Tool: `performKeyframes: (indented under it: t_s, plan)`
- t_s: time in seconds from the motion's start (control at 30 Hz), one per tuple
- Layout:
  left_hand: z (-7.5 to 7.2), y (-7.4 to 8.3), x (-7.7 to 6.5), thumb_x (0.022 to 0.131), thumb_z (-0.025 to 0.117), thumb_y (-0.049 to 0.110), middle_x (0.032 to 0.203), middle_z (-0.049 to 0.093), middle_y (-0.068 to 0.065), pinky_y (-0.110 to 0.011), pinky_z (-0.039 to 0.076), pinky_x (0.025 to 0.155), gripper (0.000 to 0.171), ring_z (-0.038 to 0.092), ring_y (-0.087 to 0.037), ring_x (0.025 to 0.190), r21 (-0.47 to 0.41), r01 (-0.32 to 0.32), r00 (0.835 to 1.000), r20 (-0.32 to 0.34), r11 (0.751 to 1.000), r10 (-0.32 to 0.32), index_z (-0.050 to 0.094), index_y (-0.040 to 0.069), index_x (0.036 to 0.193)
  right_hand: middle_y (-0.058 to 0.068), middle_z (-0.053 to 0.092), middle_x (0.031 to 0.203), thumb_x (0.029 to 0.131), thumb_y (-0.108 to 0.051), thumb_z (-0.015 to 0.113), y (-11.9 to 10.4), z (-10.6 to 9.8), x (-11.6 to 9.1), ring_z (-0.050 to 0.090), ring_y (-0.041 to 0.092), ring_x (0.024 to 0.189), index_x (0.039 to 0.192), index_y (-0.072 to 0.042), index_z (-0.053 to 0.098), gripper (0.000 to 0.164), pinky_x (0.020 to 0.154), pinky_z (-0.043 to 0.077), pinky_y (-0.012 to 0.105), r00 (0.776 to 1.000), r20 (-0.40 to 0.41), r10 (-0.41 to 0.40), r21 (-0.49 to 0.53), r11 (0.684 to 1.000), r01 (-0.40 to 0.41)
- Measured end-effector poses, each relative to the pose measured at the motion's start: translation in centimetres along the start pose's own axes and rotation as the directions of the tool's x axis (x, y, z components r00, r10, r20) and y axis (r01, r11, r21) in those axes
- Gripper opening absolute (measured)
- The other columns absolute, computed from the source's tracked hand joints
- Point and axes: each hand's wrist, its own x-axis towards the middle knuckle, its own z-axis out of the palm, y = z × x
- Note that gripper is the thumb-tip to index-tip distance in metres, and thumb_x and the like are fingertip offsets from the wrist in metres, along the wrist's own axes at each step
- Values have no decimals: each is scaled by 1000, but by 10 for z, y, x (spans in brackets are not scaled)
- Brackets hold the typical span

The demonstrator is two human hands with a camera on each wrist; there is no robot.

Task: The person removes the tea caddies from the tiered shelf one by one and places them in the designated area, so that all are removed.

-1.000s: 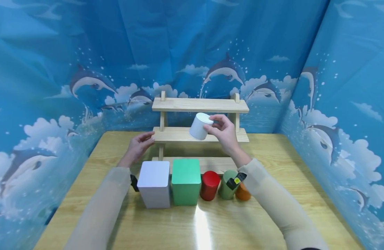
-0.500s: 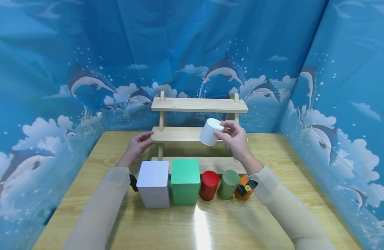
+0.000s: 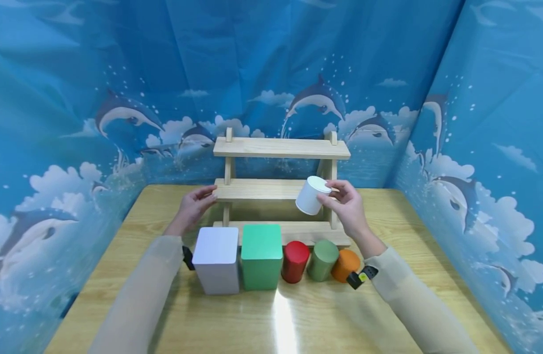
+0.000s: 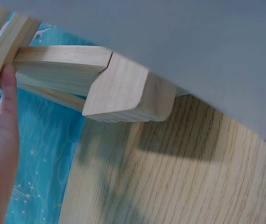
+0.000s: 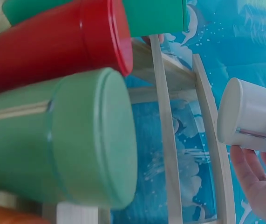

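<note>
A three-tier wooden display shelf (image 3: 258, 190) stands at the back of the table. My left hand (image 3: 192, 209) grips the left end of its middle board, one finger on each side of the board's end (image 4: 0, 74) in the left wrist view. In front of the right part of the shelf, my right hand (image 3: 348, 209) pinches a white cylindrical box (image 3: 308, 197) near its lidded top. The box is tilted and held up off the boards. The right wrist view shows the white box (image 5: 251, 114) with fingers (image 5: 244, 165) against its side.
Along the shelf's front stand a pale lavender square box (image 3: 216, 265), a green square box (image 3: 261, 260), and red (image 3: 295, 263), sage green (image 3: 322, 260) and orange (image 3: 345, 265) cylindrical boxes. Blue dolphin-print curtains (image 3: 271, 64) close off the back and sides.
My right hand has moved the white cylindrical box to the right and slightly down, away from the middle of the shelf. My left hand stays at the board's end.
</note>
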Motion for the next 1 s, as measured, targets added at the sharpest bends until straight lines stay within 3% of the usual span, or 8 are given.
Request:
performKeyframes:
  t_s: [0.37, 0.67, 1.0]
  plan:
    - [0, 2, -1, 88, 65, 16, 128, 49, -11, -26, 49, 91, 46, 53, -17, 108, 3, 10, 1000, 1, 1000, -10, 51, 3, 129, 10, 53, 123, 82, 0, 68, 5, -22, -10, 57, 19, 95, 108, 9, 49, 33, 77, 55, 23, 1000, -24, 9, -59, 998, -11]
    - [0, 3, -1, 88, 65, 18, 130, 47, -12, -26, 49, 91, 47, 52, -17, 110, 9, 13, 1000, 13, 1000, -13, 50, 3, 130, 4, 58, 112, 80, 6, 68, 8, -35, -21, 58, 16, 91, 106, 12, 49, 33, 76, 55, 22, 998, -71, -2, -31, 1000, 0]
    - [0, 5, -5, 89, 64, 20, 132, 46, -12, -28, 47, 93, 48, 51, -19, 113, 37, 25, 1000, 10, 999, -26, 50, 4, 131, 0, 59, 113, 80, 4, 69, 9, -52, -35, 60, 13, 92, 105, 2, 55, 28, 75, 55, 21, 994, -108, 28, -15, 999, -30]
